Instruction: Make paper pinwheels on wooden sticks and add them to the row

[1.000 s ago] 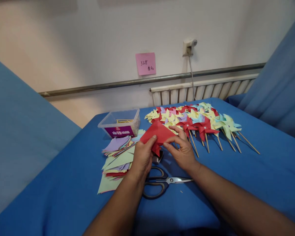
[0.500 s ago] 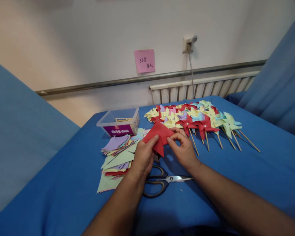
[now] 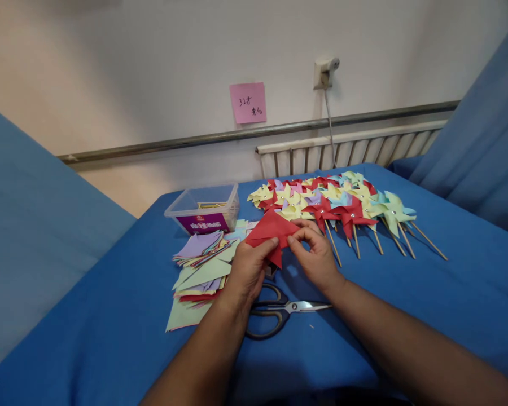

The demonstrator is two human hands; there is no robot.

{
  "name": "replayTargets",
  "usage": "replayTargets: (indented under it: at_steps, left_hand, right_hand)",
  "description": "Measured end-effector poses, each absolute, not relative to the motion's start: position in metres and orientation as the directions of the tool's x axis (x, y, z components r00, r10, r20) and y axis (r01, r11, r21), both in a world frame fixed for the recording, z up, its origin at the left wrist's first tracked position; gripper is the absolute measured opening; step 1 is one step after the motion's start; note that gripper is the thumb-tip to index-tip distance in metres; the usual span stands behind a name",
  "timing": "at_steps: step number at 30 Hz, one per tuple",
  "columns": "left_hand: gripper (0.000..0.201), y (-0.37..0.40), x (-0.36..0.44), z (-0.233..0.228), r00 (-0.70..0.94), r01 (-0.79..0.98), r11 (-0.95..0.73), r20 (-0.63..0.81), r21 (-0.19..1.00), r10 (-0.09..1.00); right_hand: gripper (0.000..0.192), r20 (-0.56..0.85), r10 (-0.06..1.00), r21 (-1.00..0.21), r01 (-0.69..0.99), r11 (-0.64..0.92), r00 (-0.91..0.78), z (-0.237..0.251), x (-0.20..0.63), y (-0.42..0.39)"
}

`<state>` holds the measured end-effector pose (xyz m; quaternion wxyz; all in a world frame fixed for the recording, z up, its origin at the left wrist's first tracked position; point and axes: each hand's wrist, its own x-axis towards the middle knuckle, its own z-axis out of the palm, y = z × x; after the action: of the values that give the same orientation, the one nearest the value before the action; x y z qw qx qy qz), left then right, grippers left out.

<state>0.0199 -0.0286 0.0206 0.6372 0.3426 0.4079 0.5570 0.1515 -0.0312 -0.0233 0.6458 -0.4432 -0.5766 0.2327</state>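
Note:
Both hands hold a folded red paper (image 3: 271, 228) above the blue table (image 3: 406, 293). My left hand (image 3: 249, 269) pinches its lower left edge with thumb and fingers. My right hand (image 3: 315, 254) pinches its right corner. Under my wrists lie black-handled scissors (image 3: 279, 310), blades pointing right. To the left of my left hand sits a loose pile of coloured paper squares (image 3: 198, 265). Beyond my right hand lies a heap of finished paper pinwheels (image 3: 342, 206) on wooden sticks.
A clear plastic box (image 3: 203, 210) with a purple label stands behind the paper pile. A pink note (image 3: 248, 102) hangs on the wall above a radiator (image 3: 347, 152) and a wall socket (image 3: 324, 71). Blue fabric surfaces rise at both sides.
The red paper has gone from a flatter sheet to a tighter triangular fold. My right hand moved from lying over it to pinching its right corner.

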Motion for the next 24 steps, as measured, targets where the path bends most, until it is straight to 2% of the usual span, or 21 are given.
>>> replayTargets:
  at_steps: [12,24]
  left_hand:
    - [0.036,-0.029,0.0195,0.0194,0.091,-0.399,0.149,-0.123,0.905,0.988]
    - [0.036,-0.0284,0.0202,0.0203,0.068,-0.379,0.151,-0.135,0.913,0.988]
  right_hand:
    - [0.015,0.549,0.805,-0.831,0.256,0.494,0.226,-0.0211,0.1518,-0.0318]
    - [0.014,0.537,0.816,-0.837,0.255,0.483,0.216,-0.0196,0.1518,-0.0332]
